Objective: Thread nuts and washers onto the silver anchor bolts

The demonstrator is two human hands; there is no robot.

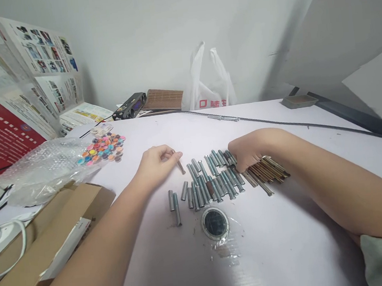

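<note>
My left hand [160, 160] pinches a brownish metal bolt [181, 166] with a flared lower end, held just above the table, left of the metal pieces. My right hand [245, 153] bends down over the pieces, its fingers closed and mostly hidden from me; what they grip does not show. Several silvery bolts and sleeves [196, 192] lie in rough rows between the hands. One darker brown sleeve [210, 189] is among them. Beside and under my right wrist lie several brass-coloured bolts [265, 171]. A silver sleeve [171, 200] and a flared bolt [177, 210] lie apart at the left.
A round dark disc [215, 223] is taped to the white table [290, 241]. At left are colourful discs [104, 147], bubble wrap [46, 165] and a cardboard box [66, 229]. A black cable [260, 121], plastic bag [208, 86] and grey block [298, 101] lie behind.
</note>
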